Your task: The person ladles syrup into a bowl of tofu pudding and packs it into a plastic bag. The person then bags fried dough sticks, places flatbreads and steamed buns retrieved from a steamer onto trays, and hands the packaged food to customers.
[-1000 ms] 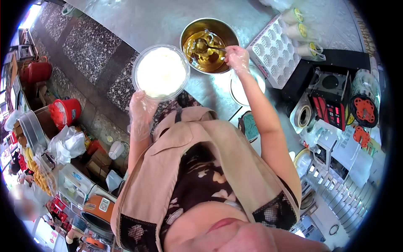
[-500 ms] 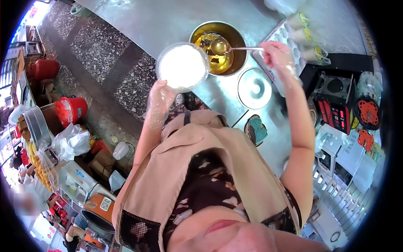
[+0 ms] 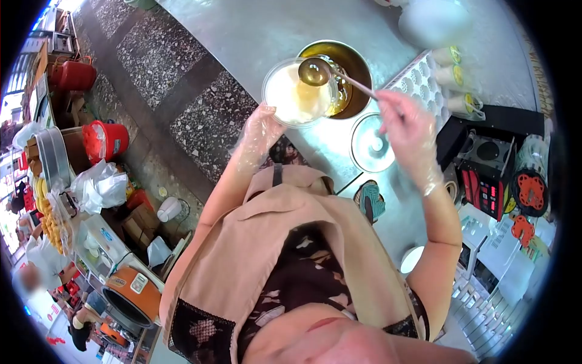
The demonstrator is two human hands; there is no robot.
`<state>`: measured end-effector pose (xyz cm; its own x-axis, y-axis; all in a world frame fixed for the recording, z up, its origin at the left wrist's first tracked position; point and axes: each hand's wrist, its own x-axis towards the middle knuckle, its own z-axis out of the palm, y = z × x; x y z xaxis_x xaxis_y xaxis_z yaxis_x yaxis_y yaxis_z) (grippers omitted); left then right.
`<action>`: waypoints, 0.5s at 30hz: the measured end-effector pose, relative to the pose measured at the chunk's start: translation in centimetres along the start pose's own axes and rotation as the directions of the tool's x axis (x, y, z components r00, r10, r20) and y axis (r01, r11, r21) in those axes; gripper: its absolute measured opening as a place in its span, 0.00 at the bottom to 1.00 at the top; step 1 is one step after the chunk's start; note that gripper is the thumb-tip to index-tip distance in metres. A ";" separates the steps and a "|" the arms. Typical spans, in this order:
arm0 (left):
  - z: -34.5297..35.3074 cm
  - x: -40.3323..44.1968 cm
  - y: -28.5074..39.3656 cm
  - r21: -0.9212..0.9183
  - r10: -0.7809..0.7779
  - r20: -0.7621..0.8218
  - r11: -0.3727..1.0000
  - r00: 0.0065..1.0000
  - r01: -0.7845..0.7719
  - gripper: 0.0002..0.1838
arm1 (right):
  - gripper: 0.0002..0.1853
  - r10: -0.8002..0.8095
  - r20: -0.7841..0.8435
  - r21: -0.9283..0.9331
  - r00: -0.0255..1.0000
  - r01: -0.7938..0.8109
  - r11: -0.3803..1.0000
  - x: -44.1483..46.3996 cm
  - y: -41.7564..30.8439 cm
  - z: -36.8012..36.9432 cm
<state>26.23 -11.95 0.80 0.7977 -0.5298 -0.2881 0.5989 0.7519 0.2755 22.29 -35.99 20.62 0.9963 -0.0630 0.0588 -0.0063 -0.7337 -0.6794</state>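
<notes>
My left hand (image 3: pixel 262 132), in a clear plastic glove, grips the lower left rim of a clear round plastic bowl (image 3: pixel 282 94) with white contents. A pale amber patch shows on the white, below the ladle. My gloved right hand (image 3: pixel 411 124) is closed around the handle of a metal ladle (image 3: pixel 314 71). The ladle's cup, with golden liquid in it, is over the upper right part of the bowl. Partly behind the bowl stands a metal pot (image 3: pixel 362 70) holding golden liquid. A round metal lid (image 3: pixel 368 148) lies below the pot.
On the metal table (image 3: pixel 242 30), a white tray with round hollows (image 3: pixel 415 82) lies right of the pot, beside several pale cups (image 3: pixel 447 74). A black machine with red displays (image 3: pixel 485 176) is at right. A red bucket (image 3: pixel 104 142) stands across the floor; other people are at lower left.
The ladle has moved left from over the pot to over the bowl, and my right hand has come lower. An amber patch now shows on the bowl's white contents.
</notes>
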 end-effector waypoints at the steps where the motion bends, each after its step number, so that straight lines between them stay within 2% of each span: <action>1: 0.1 -0.1 0.1 0.008 -0.006 -0.009 1.000 1.000 0.006 0.34 | 0.10 -0.322 0.016 -0.247 0.947 0.316 0.916 -0.6 0.6 0.6; 2: 0.2 -0.2 0.1 0.019 -0.016 -0.014 1.000 1.000 0.017 0.34 | 0.10 -0.319 0.017 -0.244 0.947 0.314 0.918 -1.1 0.9 1.2; 4: 0.3 -0.4 0.3 0.039 0.015 -0.017 0.999 1.000 -0.014 0.35 | 0.14 -0.627 -0.064 -0.392 0.777 0.558 0.731 -1.5 1.8 2.2; 5: 0.3 -0.4 0.3 0.058 0.049 -0.020 0.997 0.999 -0.048 0.36 | 0.11 -0.600 -0.096 -0.470 0.794 0.495 0.731 -1.5 3.2 3.0; 7: -0.5 -0.8 0.6 0.110 0.075 -0.067 0.992 0.995 -0.067 0.38 | 0.08 -0.428 -0.159 -0.453 0.890 0.320 0.832 -0.6 6.0 4.4; 8: -0.8 -1.0 0.8 0.121 0.083 -0.073 0.990 0.994 -0.074 0.38 | 0.07 -0.344 -0.227 -0.334 0.911 0.259 0.906 0.0 8.6 5.6; 9: -1.6 -1.2 1.1 0.134 0.073 -0.081 0.989 0.994 -0.062 0.38 | 0.06 -0.313 -0.277 -0.266 0.909 0.240 0.934 0.6 10.8 6.8; 12: -0.7 -2.0 1.8 0.082 0.082 -0.040 0.994 0.996 -0.078 0.37 | 0.06 -0.244 -0.348 -0.269 0.905 0.153 0.951 1.5 14.9 10.0; 15: -1.2 -2.4 2.0 0.083 0.102 -0.063 0.992 0.993 -0.097 0.37 | 0.07 -0.176 -0.348 -0.298 0.921 0.070 0.952 2.4 17.0 12.2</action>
<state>25.40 -8.66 0.94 0.8486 -0.4244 -0.3158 0.5227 0.7646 0.3771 25.64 -40.40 0.30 0.8886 -0.1639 0.4285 0.0381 -0.9044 -0.4250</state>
